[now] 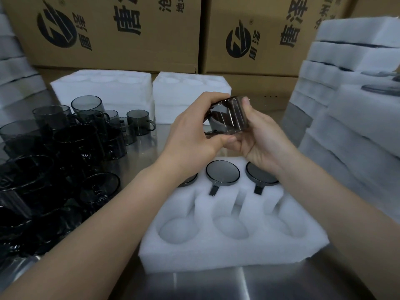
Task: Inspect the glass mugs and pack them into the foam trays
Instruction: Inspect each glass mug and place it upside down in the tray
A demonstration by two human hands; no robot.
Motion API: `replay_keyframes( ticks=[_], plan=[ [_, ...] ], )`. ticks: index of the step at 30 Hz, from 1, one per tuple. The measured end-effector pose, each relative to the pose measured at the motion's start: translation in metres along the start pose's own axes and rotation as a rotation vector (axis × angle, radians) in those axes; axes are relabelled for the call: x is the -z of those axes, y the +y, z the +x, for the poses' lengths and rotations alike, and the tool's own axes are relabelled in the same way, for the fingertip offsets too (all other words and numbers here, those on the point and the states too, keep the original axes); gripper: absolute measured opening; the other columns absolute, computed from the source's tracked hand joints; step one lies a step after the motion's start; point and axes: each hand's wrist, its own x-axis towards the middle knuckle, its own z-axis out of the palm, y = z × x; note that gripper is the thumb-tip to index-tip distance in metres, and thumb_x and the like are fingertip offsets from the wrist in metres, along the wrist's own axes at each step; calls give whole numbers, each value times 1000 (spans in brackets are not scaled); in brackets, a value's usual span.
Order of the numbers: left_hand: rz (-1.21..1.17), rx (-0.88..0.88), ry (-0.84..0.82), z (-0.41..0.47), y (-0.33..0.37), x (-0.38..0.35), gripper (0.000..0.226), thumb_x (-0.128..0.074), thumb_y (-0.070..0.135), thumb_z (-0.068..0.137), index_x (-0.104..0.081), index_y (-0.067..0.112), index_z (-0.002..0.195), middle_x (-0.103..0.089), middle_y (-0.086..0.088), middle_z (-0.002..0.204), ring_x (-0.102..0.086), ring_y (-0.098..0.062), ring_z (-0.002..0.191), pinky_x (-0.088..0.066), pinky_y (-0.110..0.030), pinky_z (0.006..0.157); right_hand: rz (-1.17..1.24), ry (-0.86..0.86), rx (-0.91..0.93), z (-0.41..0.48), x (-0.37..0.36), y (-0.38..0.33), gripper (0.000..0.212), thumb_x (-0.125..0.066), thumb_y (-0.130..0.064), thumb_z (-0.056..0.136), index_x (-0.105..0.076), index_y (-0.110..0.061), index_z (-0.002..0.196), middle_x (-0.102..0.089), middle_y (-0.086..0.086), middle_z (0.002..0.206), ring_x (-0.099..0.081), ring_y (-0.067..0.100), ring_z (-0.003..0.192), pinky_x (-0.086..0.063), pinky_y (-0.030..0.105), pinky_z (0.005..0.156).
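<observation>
Left hand (194,135) and right hand (262,137) both curl around one smoky glass mug (227,118)

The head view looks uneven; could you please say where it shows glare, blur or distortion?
Head view: streak reflections on the held mug between the left hand and right hand; pale glare bands on the steel table at the bottom; foam stacks at right smeared; cardboard boxes lean from wide-angle distortion.

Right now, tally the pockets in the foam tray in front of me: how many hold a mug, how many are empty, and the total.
Pockets with a mug: 3 (back row, the left one partly hidden)
Empty pockets: 3 (front row)
Total pockets in the foam tray: 6
</observation>
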Motion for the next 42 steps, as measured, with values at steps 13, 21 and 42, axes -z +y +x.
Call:
replay_keyframes(
  ticks=[13,21,42],
  plan=[
    [158,13,0,1,3,-4,71,-83,23,72,-52,19,136,-61,6,128,-53,-7,120,-40,-28,104,41,-63,-147,1,0,2,47,-41,-50,99,-64,-11,114,-74,10,100,-73,22,83,-59,34,61],
    [50,-30,-90,0,0,-1,73,-82,6,69,-51,24,133,-56,11,133,-35,-8,140,-33,-12,106,126,-122,-131,-1,-1,-3,35,-38,-35,103,-59,-10,117,-70,12,98,-70,23,69,-57,33,54],
    [244,-86,-11,0,-2,-8,75,-77,18,79,-40,11,145,-48,-3,146,-40,-11,134,-25,-9,106,88,-90,-21,0,4,-1,61,-63,-27,83,-41,-5,136,-56,18,119,-66,31,97,-57,43,66]
  ],
)
